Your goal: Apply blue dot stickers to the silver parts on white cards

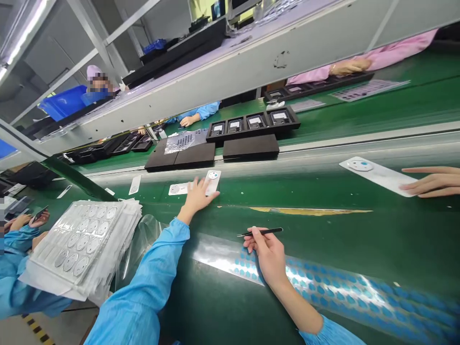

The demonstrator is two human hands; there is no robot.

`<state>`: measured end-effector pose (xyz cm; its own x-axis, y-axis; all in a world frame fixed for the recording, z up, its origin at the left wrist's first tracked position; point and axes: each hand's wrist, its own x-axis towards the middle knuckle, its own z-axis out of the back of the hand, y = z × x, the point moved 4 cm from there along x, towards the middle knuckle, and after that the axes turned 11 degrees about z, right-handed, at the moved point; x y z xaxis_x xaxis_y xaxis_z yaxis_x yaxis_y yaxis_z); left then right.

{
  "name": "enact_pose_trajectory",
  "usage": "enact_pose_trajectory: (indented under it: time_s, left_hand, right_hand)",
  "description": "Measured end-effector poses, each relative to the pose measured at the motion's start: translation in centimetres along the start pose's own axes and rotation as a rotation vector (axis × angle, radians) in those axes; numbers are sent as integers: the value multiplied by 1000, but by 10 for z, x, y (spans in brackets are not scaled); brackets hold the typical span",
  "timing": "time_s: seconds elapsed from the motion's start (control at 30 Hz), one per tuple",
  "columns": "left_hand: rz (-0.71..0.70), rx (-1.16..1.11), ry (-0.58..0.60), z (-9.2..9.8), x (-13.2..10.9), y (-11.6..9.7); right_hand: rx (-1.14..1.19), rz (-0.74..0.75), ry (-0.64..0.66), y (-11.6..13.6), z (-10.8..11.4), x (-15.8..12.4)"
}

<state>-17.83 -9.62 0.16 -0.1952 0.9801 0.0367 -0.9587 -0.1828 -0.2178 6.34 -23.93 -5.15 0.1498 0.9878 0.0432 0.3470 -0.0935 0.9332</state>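
Observation:
My left hand (197, 195) reaches out over the green work surface, its fingers spread and resting on or just above two white flat pieces. One white piece (213, 176) has a round disc with a blue dot and sits by my fingertips. The other white piece (175, 189) lies to the left, partly covered by my hand. My right hand (266, 254) is closed round black tweezers (272, 231), whose tips point left. Under that hand lies a clear sheet (312, 282) with rows of blue round stickers.
At right, another person's hand (438, 182) touches a white piece with a disc (373, 175). A stack of sheets with round discs (77, 239) stands at left. Black trays (251, 125) and foam blocks (251, 147) lie beyond, below a shelf. Co-workers sit across and at left.

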Motion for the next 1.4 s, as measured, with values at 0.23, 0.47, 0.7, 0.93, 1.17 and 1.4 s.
enact_pose_trajectory:
  time_s: [0.23, 0.47, 0.7, 0.93, 1.17, 1.4]
  left_hand:
    - [826, -66, -8, 31, 35, 99]
    - [769, -363, -120, 43, 41, 113]
    - [350, -796, -193, 75, 4, 103]
    - [-146, -831, 769, 37, -119, 37]
    - [-458, -429, 511, -3, -174, 19]
    - [-566, -209, 413, -10, -190, 21]
  right_hand:
    - [8, -24, 34, -3, -1, -1]
    - [-133, 67, 105, 16, 4, 0]
    - [-381, 49, 320, 40, 14, 2]
    - [-493, -91, 518, 13, 10, -17]
    - [-553, -113, 512, 9, 17, -17]
    - [-593, -148, 501, 7, 24, -19]
